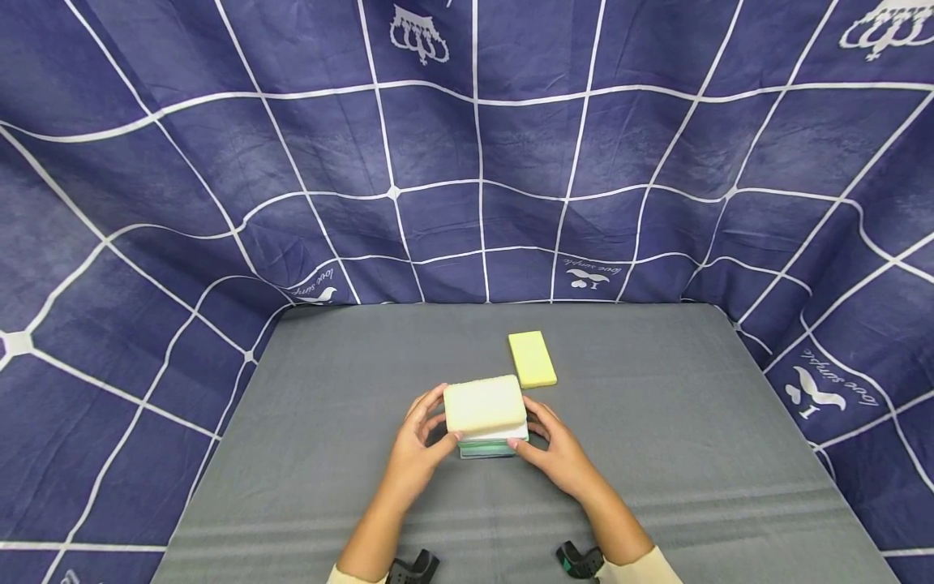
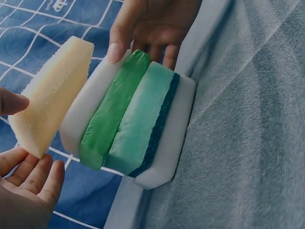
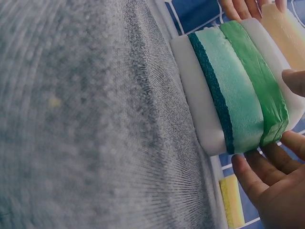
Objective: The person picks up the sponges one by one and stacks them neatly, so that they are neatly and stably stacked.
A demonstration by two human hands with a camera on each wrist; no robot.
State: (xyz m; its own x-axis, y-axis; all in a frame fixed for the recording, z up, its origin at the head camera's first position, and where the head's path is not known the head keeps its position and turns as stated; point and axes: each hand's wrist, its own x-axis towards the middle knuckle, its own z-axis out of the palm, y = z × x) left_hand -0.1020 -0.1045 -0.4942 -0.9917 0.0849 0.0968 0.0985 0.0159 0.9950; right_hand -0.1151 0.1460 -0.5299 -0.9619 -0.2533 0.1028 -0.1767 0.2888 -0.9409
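Note:
In the head view, my left hand (image 1: 414, 456) pinches a pale yellow sponge (image 1: 485, 404) between thumb and fingers. That sponge is tilted, and the left wrist view shows a gap between it and the stack below. The stack has a white sponge (image 2: 78, 114) on top, then a green block (image 2: 113, 107), a teal sponge (image 2: 139, 117) with a dark blue scouring layer, and another white sponge (image 2: 180, 126) at the bottom. My right hand (image 1: 563, 456) holds the stack's right end, its thumb on the upper white sponge and fingers around the far side.
A flat yellow sponge (image 1: 533, 359) lies on the grey-covered table (image 1: 350, 365), behind and to the right of the stack. A blue curtain (image 1: 525, 146) with white grid lines surrounds the table's back and sides.

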